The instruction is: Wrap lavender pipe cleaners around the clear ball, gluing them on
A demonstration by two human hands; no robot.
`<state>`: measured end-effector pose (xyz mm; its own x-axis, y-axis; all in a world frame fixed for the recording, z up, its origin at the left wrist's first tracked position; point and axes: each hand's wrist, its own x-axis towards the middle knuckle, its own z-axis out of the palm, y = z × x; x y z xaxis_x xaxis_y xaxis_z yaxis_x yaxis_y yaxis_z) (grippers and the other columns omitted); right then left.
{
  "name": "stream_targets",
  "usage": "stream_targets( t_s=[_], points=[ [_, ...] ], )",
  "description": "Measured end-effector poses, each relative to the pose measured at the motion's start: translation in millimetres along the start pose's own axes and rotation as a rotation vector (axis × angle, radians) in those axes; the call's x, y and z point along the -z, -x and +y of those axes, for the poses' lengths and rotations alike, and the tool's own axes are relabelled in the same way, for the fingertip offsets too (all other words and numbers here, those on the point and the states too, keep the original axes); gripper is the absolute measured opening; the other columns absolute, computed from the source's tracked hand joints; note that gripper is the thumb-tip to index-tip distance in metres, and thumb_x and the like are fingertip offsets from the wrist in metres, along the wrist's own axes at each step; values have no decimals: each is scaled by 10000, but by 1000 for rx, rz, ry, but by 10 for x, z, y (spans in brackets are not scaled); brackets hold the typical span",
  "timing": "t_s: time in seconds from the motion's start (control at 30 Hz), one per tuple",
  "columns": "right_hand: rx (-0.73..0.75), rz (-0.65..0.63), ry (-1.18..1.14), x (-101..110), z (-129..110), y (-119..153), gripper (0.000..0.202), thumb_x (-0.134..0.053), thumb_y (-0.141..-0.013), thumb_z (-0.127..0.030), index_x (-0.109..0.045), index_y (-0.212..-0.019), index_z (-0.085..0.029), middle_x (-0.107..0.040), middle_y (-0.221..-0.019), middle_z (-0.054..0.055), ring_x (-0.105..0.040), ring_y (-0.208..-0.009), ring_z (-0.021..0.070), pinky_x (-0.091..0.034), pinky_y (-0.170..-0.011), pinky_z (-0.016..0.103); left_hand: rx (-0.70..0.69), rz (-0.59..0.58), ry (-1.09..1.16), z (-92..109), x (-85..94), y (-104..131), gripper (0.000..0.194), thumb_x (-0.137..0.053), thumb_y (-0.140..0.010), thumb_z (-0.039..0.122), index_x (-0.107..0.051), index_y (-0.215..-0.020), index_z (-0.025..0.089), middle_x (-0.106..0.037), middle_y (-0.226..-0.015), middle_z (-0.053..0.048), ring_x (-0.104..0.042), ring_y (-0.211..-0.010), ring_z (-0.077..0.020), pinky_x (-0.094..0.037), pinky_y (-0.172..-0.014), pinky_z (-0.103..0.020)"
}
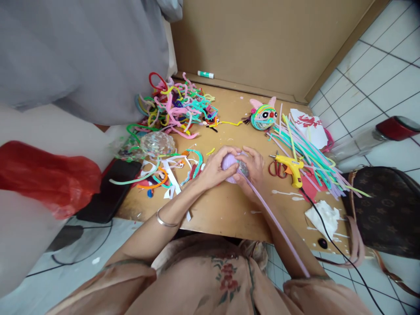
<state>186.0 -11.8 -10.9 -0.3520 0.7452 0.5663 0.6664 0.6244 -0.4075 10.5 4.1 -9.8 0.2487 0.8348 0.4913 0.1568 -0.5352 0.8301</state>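
Between my two hands is a ball (230, 162), its left part covered in coils of lilac pipe cleaner and its right part clear and glassy. My left hand (219, 165) grips the lilac side, fingers curled over the top and thumb across the front. My right hand (254, 168) wraps the other side, its thumb low near the strand. From the ball a loose lilac pipe cleaner (274, 218) trails down along my right forearm. A yellow glue gun (293, 168) and red-handled scissors (277, 169) lie to the right of my right hand.
A tangled heap of pipe cleaners (179, 107) sits back left, near a clear textured ball (157, 143). A decorated ball with eyes and ears (262, 117) stands back right beside straight pipe cleaners (311, 151). A glue stick (205, 75), crumpled tissue (324, 218) and brown handbag (387, 210) are around.
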Motion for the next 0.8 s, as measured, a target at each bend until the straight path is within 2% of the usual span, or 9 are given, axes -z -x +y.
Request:
stream_targets(
  t_s=[0.2, 0.4, 0.57, 0.8],
  points=[
    [13, 71, -13, -57, 31, -3, 484, -384, -946, -589, -544, -1267, -265, -471, -1399, 117, -469, -1305, 306, -372, -1075, 511, 0, 13, 18, -7, -18, 4, 238, -621, -892, 344, -516, -1061, 215, -665, -1259, -117, -642, -1174, -226, -485, -1030, -408],
    [5, 41, -9, -18, 12, -13, 511, -368, -955, -617, -548, -1259, -249, -478, -1393, 121, -469, -1315, 292, -366, -1091, 494, 1, -10, 22, -5, -15, 5, 176, -621, -908, 358, -558, -970, 205, -668, -1258, -128, -629, -1209, -243, -478, -1048, -424],
    [11, 22, 4, -29, 9, -24, 507, -373, -953, -608, -531, -1273, -247, -491, -1381, 128, -475, -1296, 299, -372, -1072, 494, -20, -4, 11, -25, -1, 9, 141, -613, -910, 324, -578, -965, 199, -664, -1269, -116, -621, -1213, -227, -463, -1061, -405],
    [49, 58, 13, -35, -5, -13, 512, -456, -919, -607, -507, -1310, -280, -514, -1381, 116, -479, -1290, 319, -364, -1057, 505, 6, 3, 21, -46, 31, 23, 90, -600, -901, 276, -576, -936, 196, -658, -1272, -105, -620, -1199, -206, -458, -1051, -361]
  ],
)
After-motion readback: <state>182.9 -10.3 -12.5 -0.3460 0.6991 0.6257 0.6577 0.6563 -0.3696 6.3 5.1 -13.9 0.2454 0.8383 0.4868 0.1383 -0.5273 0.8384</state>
